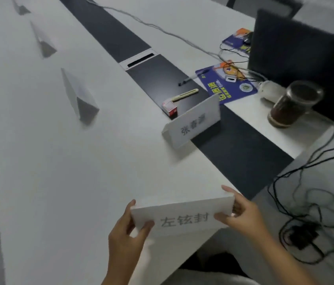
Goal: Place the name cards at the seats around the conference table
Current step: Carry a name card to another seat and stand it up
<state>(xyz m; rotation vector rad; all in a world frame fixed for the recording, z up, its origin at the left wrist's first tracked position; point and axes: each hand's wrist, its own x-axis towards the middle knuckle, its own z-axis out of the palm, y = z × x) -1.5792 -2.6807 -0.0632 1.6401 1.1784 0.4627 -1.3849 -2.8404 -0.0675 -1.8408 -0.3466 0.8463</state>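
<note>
Now both hands hold one name card (182,218) at the bottom middle of the frame | left hand (128,233) pinches its left end, right hand (242,214) pinches its right end | card seems to sit at the white table (59,171) edge | second name card (192,123) stands near the middle | three more folded cards (80,95) line the upper left

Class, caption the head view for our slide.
Both hands, left hand and right hand, hold a name card at the table end.
</note>
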